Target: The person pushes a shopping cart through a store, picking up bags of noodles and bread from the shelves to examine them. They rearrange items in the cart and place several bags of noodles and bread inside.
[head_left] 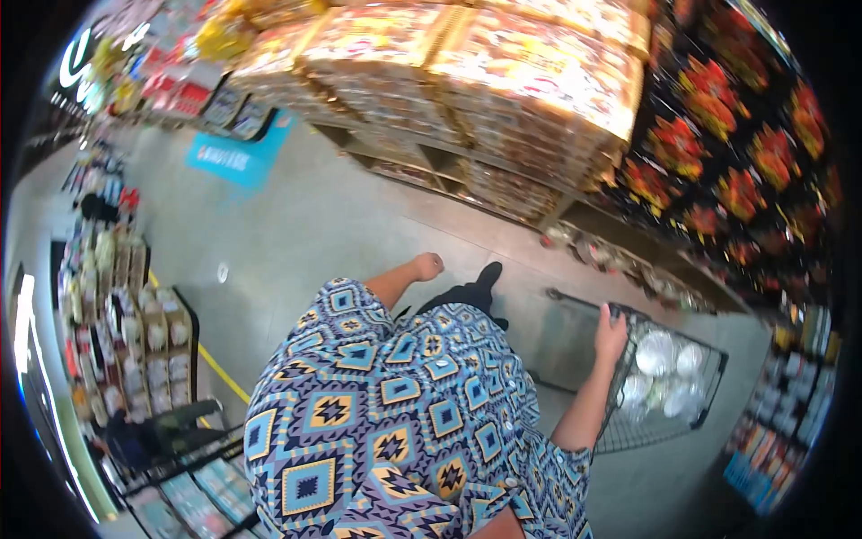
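Right hand [611, 334] on the shopping cart [634, 438], left hand [428, 267] hanging loose

And there they were, hands well apart! The right one was wrapped around the cart's handle; the left hung at the person's side, fingers curled, too small in view to tell whether they closed fully or held anything. Near it, just to the right, a dark shoe [489, 274] poked out.

Now to the score: several pale, shiny packages [657, 353] already lay in the cart, just right of the right hand, so some loading looked done. What remained was anyone's call; nothing showed whether that load was complete. Plenty of stock stood by: plastic-wrapped stacks [530, 76] ahead of both hands, and black packs with fiery prints [709, 135] beyond the right hand. Neither hand touched them. Far off to the left hand's side, filled shelves [154, 346] lined the floor [314, 207].
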Action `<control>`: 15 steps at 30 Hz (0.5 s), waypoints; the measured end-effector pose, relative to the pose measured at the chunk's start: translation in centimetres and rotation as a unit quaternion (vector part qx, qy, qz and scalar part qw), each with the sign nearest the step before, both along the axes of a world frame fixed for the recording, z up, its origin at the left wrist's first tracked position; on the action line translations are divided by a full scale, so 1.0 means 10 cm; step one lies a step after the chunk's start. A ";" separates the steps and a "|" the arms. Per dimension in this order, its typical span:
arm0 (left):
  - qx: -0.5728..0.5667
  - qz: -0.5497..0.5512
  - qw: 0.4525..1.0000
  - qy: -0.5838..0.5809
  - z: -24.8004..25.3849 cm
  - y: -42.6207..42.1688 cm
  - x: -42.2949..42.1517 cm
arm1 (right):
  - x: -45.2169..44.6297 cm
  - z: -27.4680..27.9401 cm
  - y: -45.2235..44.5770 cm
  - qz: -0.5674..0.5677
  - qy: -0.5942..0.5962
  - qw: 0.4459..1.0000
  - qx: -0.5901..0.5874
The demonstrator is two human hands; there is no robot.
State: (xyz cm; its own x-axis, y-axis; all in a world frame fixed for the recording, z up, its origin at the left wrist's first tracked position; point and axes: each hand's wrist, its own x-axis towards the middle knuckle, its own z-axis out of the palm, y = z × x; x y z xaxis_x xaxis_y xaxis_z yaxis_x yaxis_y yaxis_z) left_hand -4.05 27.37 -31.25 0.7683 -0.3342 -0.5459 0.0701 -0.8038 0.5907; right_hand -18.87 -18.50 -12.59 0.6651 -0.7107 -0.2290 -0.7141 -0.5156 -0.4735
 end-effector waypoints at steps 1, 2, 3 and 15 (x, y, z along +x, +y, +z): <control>0.023 0.010 1.000 0.009 0.08 0.05 -0.06 | -0.02 -0.03 -0.05 0.017 -0.021 0.999 0.033; 0.043 0.019 0.999 0.019 0.13 0.08 -0.09 | -0.02 -0.05 -0.06 0.018 -0.029 0.999 0.021; 0.047 0.040 0.998 0.013 0.17 0.10 -0.12 | -0.02 -0.08 -0.09 0.023 -0.033 0.999 0.023; 0.021 0.072 0.997 -0.015 0.24 0.18 -0.18 | -0.15 -0.32 -0.42 0.027 -0.052 0.998 -0.002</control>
